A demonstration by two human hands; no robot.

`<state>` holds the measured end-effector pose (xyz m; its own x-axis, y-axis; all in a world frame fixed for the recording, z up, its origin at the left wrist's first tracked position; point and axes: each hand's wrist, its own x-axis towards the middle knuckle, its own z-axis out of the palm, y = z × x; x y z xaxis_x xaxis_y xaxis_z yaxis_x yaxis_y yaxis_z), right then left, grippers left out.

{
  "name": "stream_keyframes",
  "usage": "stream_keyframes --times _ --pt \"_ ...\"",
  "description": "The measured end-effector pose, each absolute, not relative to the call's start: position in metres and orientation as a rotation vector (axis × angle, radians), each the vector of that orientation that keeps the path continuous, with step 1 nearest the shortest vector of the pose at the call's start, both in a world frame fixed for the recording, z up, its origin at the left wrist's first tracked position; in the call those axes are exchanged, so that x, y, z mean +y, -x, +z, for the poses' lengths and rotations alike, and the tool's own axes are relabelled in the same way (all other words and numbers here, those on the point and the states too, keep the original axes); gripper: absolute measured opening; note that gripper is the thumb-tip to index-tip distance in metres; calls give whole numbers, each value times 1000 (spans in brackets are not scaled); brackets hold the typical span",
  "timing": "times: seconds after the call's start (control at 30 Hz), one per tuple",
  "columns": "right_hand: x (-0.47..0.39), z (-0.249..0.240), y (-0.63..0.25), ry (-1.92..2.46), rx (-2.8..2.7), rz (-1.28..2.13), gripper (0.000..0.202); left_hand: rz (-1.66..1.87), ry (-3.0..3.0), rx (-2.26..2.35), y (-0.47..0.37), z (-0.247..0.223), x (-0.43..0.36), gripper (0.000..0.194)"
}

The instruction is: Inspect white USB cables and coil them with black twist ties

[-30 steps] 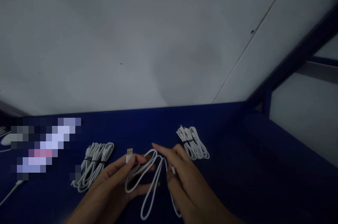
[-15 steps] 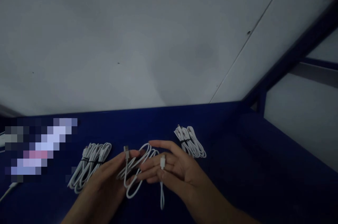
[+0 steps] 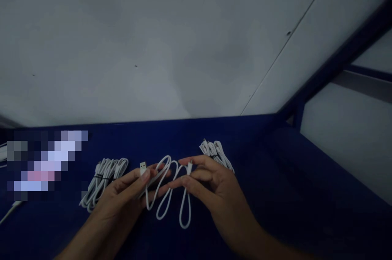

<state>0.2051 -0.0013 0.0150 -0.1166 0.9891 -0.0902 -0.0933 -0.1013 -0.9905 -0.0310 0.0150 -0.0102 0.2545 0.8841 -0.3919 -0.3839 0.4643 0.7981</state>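
Between my hands hangs a white USB cable (image 3: 164,210), loosely folded into several loops. My left hand (image 3: 125,194) is closed on it, thumb pressed near the USB plug (image 3: 143,167), which points up. On the other side, my right hand (image 3: 219,186) pinches the cable close to its smaller connector (image 3: 190,167). The loops droop below the fingers over the blue table. Some fingers of each hand are hidden behind the cable loops.
Tied white cables (image 3: 105,178) lie on the blue table (image 3: 159,137) behind my left hand. More bundled white cables (image 3: 216,153) sit beyond my right hand. A pixelated bright object is at far left. A grey panel (image 3: 153,39) rises behind; a blue frame bar (image 3: 337,60) runs at right.
My left thumb has come down beside the USB plug. My right fingers have tilted the smaller connector and raised it slightly. The cable's loops are now spread more apart between the hands.
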Motion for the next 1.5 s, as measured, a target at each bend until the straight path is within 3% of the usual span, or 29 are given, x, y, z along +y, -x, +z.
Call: stream_keyframes --times 0.37,0.6,0.97,1.5 --pt "-3 10 -204 1226 -1163 1310 27 927 -685 948 19 13 14 21" --pt "3 7 -204 911 -1127 1670 15 805 -852 960 21 9 10 35" --pt "-2 -1 -202 1007 -1061 1714 22 846 -1135 1095 16 13 9 5" --pt "-1 10 -204 1025 -1175 1736 27 698 -1081 1110 14 21 11 10"
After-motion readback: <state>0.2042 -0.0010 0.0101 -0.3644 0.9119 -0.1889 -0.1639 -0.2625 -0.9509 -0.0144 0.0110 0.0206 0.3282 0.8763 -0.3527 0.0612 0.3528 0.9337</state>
